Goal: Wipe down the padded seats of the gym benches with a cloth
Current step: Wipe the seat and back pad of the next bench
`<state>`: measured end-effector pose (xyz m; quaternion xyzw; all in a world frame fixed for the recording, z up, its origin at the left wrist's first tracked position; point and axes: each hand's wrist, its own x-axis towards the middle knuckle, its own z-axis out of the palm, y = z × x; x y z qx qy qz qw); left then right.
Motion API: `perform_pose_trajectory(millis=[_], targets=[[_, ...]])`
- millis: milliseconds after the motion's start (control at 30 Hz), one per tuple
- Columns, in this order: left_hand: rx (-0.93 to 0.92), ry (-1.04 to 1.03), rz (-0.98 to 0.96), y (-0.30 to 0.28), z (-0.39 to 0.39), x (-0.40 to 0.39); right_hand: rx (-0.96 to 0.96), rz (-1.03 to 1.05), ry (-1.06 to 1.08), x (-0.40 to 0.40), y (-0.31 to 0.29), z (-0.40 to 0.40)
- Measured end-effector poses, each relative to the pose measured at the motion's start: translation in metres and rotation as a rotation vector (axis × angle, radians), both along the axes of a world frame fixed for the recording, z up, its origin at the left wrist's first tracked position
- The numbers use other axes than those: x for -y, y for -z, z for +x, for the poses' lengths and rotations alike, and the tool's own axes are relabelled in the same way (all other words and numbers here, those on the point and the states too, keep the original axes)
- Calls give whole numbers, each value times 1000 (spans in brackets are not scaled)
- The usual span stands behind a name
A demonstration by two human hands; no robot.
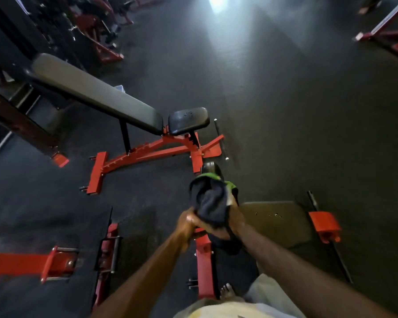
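Above the near bench's point(274, 216) left edge, left hand point(189, 222) and right hand point(232, 220) together clutch the cloth point(213, 203); spreading it flat would likely wipe better.

cloth point(210, 204) dark navy, green edge; bench frame point(147, 154) red; pads point(189, 120) black.

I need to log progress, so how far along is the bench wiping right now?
Nothing shows as finished; no pad can be told wiped from this view. In hand: both hands, left hand and right hand, hold the dark cloth bunched up in the air, touching no bench. Left: the adjustable bench's long back pad and small seat pad, plus the nearer pad by the right arm.
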<state>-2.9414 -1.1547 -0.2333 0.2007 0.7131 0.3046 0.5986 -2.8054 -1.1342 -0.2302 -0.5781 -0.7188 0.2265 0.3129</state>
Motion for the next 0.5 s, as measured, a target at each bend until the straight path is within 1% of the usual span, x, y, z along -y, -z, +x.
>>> perform_pose_trajectory(millis=[33,67,133,167,200,233,267,300,333,367,400,433,467,500], targets=[[17,-12,4,2,-1,0,-8,-32,-132,2,10,0],[8,-31,3,-1,1,1,84,-3,-269,-6,29,8],[19,-98,20,-4,5,2,22,22,-366,-25,34,24],[54,-117,17,-6,6,-1,-61,36,-365,-39,34,29],[87,-122,16,-11,7,-3,-108,60,-294,-50,30,21],[110,-118,24,-11,6,-4,-113,73,-224,-62,34,17],[113,-122,46,-16,7,-4,-87,44,-182,-78,47,7],[111,-125,63,-14,5,-5,-18,-22,-253,-80,45,-1],[110,-144,71,-15,3,-5,99,-20,-351,-74,40,-6],[96,-164,80,-14,-1,-6,234,26,-432,-70,29,-6],[75,-170,85,-17,-2,-7,319,65,-576,-70,22,4],[61,-140,91,-16,-3,-8,337,107,-665,-72,17,16],[56,-117,110,-19,-2,-10,327,163,-691,-84,21,24],[52,-98,135,-19,-2,-10,283,139,-656,-97,27,26]])
